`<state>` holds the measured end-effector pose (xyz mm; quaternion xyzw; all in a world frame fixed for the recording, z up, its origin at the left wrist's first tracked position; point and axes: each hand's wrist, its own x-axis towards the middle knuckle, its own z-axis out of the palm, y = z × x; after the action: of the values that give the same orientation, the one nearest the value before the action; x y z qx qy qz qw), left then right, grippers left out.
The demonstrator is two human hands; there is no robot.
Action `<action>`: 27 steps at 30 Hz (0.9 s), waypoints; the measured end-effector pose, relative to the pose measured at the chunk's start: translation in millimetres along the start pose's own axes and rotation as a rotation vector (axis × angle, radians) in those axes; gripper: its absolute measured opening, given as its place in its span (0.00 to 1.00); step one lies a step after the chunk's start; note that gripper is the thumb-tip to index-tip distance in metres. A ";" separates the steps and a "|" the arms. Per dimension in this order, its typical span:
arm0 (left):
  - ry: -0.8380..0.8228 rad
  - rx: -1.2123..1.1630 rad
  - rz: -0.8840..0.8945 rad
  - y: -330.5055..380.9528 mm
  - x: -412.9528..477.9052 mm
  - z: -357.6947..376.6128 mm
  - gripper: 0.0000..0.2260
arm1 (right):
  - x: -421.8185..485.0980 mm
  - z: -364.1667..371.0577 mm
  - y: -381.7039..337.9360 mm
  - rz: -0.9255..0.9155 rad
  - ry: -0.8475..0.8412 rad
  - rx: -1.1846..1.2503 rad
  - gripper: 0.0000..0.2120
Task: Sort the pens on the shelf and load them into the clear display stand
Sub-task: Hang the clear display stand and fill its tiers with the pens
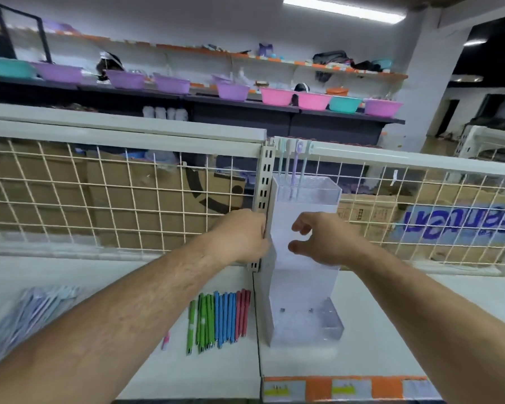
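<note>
view: head, looking forward and down at a white shelf [391, 316] in a shop
clear display stand [303, 290]: upright on the shelf, just right of the shelf joint, its left side against a slotted upright [264, 182]
pens in the stand [295, 167]: a few pastel ones stick up out of the top, at the back
left hand [239, 237]: at the stand's left edge, level with its middle – the fingertips are hidden at the edge and the upright, so i cannot tell whether they grip anything
right hand [324, 240]: in front of the stand's face, thumb and fingers apart and loosely curved, nothing between them; contact with the stand is unclear
sorted pens [219, 320]: lying side by side on the shelf just left of the stand's foot – green ones at the left, blue in the middle, red nearest the stand
stray pink piece [166, 341]: on the shelf, left of the green pens, too blurred to name
plastic bag [27, 313]: far left on the shelf, blurred, pale pens inside
wire grid [99, 199]: backs the shelf, with cardboard boxes [158, 185] behind it
coloured basins [277, 96]: in a row on a far shelf
price strip [347, 389]: orange and white, on the shelf's front edge
</note>
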<state>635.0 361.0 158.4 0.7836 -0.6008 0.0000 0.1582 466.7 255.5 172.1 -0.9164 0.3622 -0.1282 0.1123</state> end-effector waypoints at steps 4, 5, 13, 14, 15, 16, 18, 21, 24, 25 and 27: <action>-0.044 0.006 -0.098 -2.2 -47.4 5.7 0.02 | -27.3 22.5 -15.4 -0.059 -0.047 0.049 0.20; -0.048 0.005 -0.123 -4.5 -60.3 6.7 0.02 | -33.8 28.6 -20.5 -0.072 -0.060 0.059 0.19; -0.078 -0.010 -0.285 -49.2 -146.6 17.2 0.20 | -66.9 67.3 -79.5 -0.185 -0.174 0.100 0.24; -0.075 -0.019 -0.294 -56.8 -153.3 16.6 0.22 | -68.3 70.7 -87.8 -0.201 -0.176 0.098 0.26; -0.075 -0.030 -0.302 -64.6 -160.2 15.6 0.24 | -68.9 74.5 -96.2 -0.215 -0.179 0.094 0.27; -0.077 -0.036 -0.308 -69.7 -164.6 14.8 0.25 | -69.1 76.7 -102.3 -0.223 -0.183 0.091 0.28; -0.080 -0.050 -0.324 -88.3 -178.1 12.5 0.26 | -67.6 87.1 -123.0 -0.240 -0.200 0.084 0.28; -0.074 -0.065 -0.339 -124.4 -196.5 8.7 0.26 | -63.6 107.7 -160.3 -0.247 -0.234 0.094 0.28; -0.062 -0.048 -0.334 -171.2 -213.9 3.8 0.23 | -54.6 134.2 -206.8 -0.255 -0.253 0.099 0.28; -0.065 -0.048 -0.338 -188.4 -219.7 2.2 0.22 | -51.0 143.8 -224.3 -0.255 -0.261 0.099 0.27; -0.077 -0.053 -0.350 -224.7 -231.2 -0.2 0.21 | -43.5 164.0 -261.0 -0.248 -0.282 0.096 0.27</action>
<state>782.3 629.9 58.9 0.8712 -0.4605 -0.0734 0.1533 653.7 490.0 88.9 -0.9565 0.2206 -0.0285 0.1888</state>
